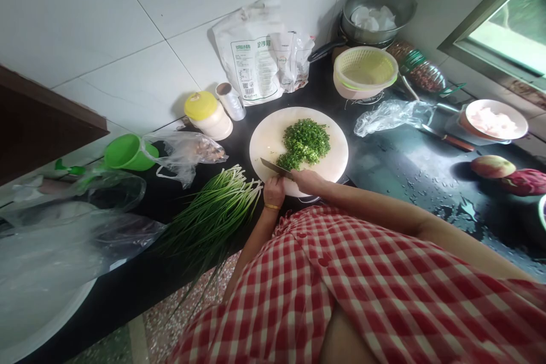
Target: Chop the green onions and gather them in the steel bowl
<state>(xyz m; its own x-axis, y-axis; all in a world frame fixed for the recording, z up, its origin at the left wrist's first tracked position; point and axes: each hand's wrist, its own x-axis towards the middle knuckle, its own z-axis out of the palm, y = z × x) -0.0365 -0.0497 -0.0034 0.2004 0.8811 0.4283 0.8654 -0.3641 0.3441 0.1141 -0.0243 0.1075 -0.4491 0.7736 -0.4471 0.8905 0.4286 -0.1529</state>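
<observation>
My right hand [307,182] grips a kitchen knife [273,167], its blade pointing left over the near edge of the round white cutting board [262,136]. Close beside the blade, my left hand [274,192] has its fingers curled at the board's rim; what lies under them is hidden. A heap of finely chopped scallions [306,139] covers the middle and right of the board, with a smaller part touching the area by the knife. Left of the board lies a big bunch of whole scallions [217,205], white ends toward my left hand.
Behind the board stand a yellow-lidded jar [209,115], a plastic wrap roll [231,101] and a flour bag [247,57]. A colander [365,68], metal pan [379,8] and plastic bag [392,115] are to the right. A green bowl [128,152] sits left.
</observation>
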